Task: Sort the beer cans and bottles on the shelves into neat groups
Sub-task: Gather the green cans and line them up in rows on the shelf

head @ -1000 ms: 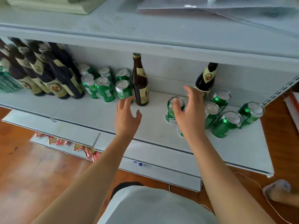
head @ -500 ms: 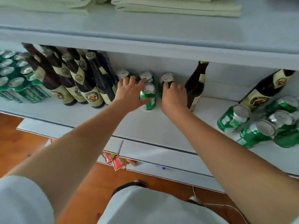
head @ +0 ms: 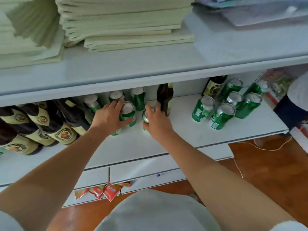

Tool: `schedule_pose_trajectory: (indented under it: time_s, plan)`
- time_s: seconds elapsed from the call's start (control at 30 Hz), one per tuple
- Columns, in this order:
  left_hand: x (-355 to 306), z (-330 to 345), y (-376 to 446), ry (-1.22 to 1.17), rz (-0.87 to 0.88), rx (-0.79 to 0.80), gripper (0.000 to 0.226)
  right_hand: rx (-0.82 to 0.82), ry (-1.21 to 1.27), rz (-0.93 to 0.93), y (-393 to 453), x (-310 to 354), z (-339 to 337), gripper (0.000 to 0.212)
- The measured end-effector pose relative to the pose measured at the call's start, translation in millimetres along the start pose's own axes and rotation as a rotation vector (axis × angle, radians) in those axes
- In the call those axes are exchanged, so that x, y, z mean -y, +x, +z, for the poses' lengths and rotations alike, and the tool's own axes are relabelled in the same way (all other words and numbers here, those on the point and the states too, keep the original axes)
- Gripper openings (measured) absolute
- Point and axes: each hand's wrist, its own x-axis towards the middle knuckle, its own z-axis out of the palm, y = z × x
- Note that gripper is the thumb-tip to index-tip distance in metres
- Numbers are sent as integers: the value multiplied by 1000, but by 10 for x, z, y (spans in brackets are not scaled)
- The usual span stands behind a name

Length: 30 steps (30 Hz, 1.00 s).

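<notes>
Sorting step: both hands are in the middle cluster of green cans on the white shelf (head: 166,140), closing it up beside the bottle row.
Left hand (head: 109,116): fingers spread across the side and top of a green can (head: 128,114), thumb along its lower wall — grasping it; a 2nd can shows below the palm.
Right hand (head: 156,120): curled over another green can (head: 145,116), mostly hidden; it looks like a grasp, but finger contact is partly out of sight.
Lone bottle (head: 165,99): dark brown, upright, just beside the right hand's fingertips; cannot tell if they touch.
Bottle row (head: 50,125): dark labelled bottles grouped at the left end of the same shelf.
Loose cans (head: 223,107): about 6 green cans at the right end, unaligned, with 1 more bottle (head: 213,85) behind them — not yet grouped.
Upper shelf: stacks of pale folded sheets (head: 126,22), not part of the task.
Handling, cans: judged light if empty, heavier if full; thin walls dent under squeeze, smooth metal may slip. Take around mid-body, or slide upright.
Handling, bottles: glass, heavy, breakable, top-heavy. Take by the body below the shoulder, not the neck alone.
Risk: a nudged can may tip the lone bottle.
</notes>
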Motion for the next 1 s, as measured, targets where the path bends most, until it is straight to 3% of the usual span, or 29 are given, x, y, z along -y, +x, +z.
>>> schedule_pose_trajectory:
  time_s: [0.23,0.4,0.5,0.63,0.8,1.0]
  plan:
    - [-322,-167,-212,-69,6,-11,60,-54,216,90,-425,-485,-215,56]
    - [-1184,-204,-378,-136,107,-13,61,-411,362,290,-952,-1275,-462,63]
    - [-1848,-142,-202,-193,154,-12,63,-541,399,437,-1119,-1838,-666,73]
    - [-2581,-46,70,-218,187,-35,63,-549,380,553,-1261,-2645,-878,70]
    - [-3046,138,266,-157,190,-52,65,-486,379,605,-1188,-3511,-947,65]
    - [-3237,301,443,-97,111,-84,64,-354,388,502,-860,-4042,-854,66]
